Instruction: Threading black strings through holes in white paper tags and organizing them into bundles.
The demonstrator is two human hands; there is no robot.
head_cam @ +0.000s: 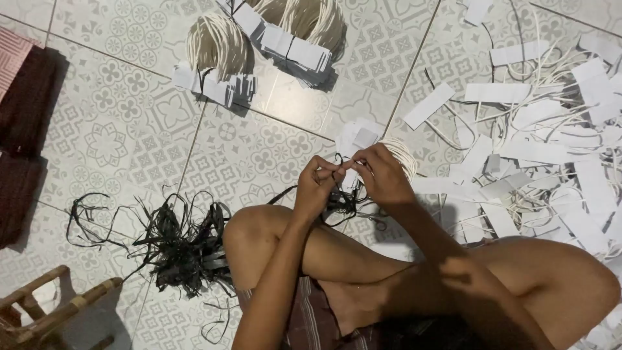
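So mid-frame, both hands meet just above the bent knee (pixel 249 230). The bundle of white tags (pixel 360 139) on cream cord sits right behind the right hand (pixel 383 174), nearer it than the left hand (pixel 317 185). Both sets of fingertips are pinched shut on a thin black strip (pixel 339 170) running left-right between them, its tail hanging down toward the knee.

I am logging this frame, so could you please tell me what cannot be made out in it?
Head view only:
- Black strand: its knot is hidden between the left hand and right hand.
- Bundle of tags: partly behind the hands.
- Wooden stool: cut off by the bottom-left edge.
- Print on the tags: too small.
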